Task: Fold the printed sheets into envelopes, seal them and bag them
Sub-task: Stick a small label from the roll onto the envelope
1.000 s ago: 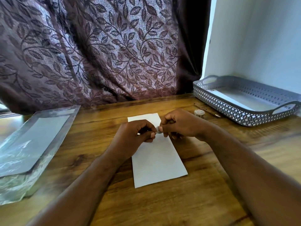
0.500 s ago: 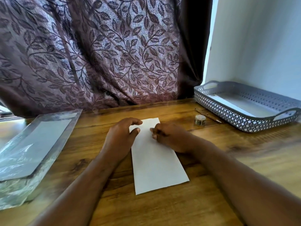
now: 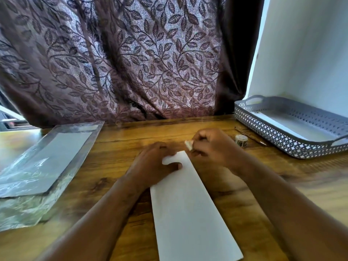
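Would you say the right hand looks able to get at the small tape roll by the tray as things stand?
Probably yes: the tape roll stands on bare table just beside the right hand, nothing between them. The fingers already pinch a small pale piece, which may hamper a grasp.

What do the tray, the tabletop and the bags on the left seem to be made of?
Tray: probably moulded plastic, matt grey, with a perforated lattice wall. Tabletop: wood or wood-look laminate, with visible grain and knots. Bags: clear glossy plastic film, with crinkles and glare.
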